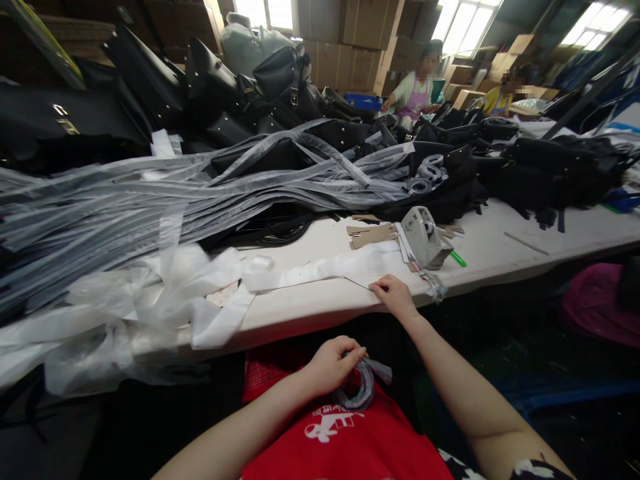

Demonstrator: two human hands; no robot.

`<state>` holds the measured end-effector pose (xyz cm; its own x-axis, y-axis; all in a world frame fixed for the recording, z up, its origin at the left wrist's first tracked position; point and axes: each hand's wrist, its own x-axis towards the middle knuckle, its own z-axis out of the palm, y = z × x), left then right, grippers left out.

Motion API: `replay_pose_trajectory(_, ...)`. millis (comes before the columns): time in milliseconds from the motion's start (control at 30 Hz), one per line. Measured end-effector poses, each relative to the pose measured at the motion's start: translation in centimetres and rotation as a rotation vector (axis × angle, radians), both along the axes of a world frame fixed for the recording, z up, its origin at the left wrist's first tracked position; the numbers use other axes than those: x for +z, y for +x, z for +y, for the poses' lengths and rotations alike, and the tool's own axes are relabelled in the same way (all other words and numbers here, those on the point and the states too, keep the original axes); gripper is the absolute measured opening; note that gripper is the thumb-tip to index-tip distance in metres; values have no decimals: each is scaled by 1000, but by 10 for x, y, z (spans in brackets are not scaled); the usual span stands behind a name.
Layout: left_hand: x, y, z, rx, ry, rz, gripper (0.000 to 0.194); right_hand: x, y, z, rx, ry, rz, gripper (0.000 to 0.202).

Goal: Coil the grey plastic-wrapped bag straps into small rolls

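My left hand (336, 363) is closed on a coiled strap (361, 390) wrapped in clear film, held in front of the red apron (320, 440). At the table's front edge, my right hand (395, 295) pinches the end of a thin strip (357, 283) that lies over the edge of the white table (300, 308). Just behind that hand stands a grey tape dispenser (425, 239). A flat white film strip (325, 268) runs leftward from the dispenser across the tabletop.
Long film-wrapped straps (240, 180) cover the left and middle of the table. Crumpled clear film (135, 293) hangs over the front left edge. Black bags (210, 80) are piled behind. Brown strips (370, 235) and a green item (458, 259) flank the dispenser. Two people (417, 93) are farther back.
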<state>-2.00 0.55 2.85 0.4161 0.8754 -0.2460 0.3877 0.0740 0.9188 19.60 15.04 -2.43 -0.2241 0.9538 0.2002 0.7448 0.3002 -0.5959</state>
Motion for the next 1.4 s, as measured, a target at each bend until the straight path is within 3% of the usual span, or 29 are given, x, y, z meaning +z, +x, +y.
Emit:
replay_pose_trajectory(133, -1, -1, -1, 15, -4, -19, 39, 5, -2, -7, 25, 47, -45, 16)
replay_pose_trajectory(267, -1, -1, 1, 2, -11, -21, 39, 9, -10, -15, 74, 169, -303, 14)
replay_pose_trajectory(400, 2, -2, 3, -19, -32, -33, 40, 20, -7, -6, 100, 232, -398, 21)
replay_pose_trajectory(467, 3, -4, 4, -13, -58, -43, 41, 32, 7, 9, 7, 255, -426, 25)
replay_pose_trajectory(567, 1, -6, 5, 2, -82, -48, 41, 52, 30, 44, -271, 222, -531, 29)
replay_pose_trajectory(633, -2, -7, 7, 9, -89, -52, 41, 60, 37, 73, -330, 180, -584, 27)
replay_pose_trajectory(800, -7, -10, 11, 41, -90, -40, 41, 56, 13, 136, -54, 97, -609, 24)
replay_pose_trajectory(967, -8, -17, 14, 79, -69, -8, 39, 48, -7, 172, 140, -7, -637, 27)
replay_pose_trajectory(1067, -10, -19, 15, 98, -77, -11, 38, 48, -6, 180, 156, -41, -646, 25)
replay_pose_trajectory(1200, -13, -18, 16, 96, -99, -28, 39, 49, -4, 179, 164, -62, -625, 9)
replay_pose_trajectory(1400, -9, -17, 11, 82, -74, -13, 39, 62, -8, 166, 79, -48, -486, 6)
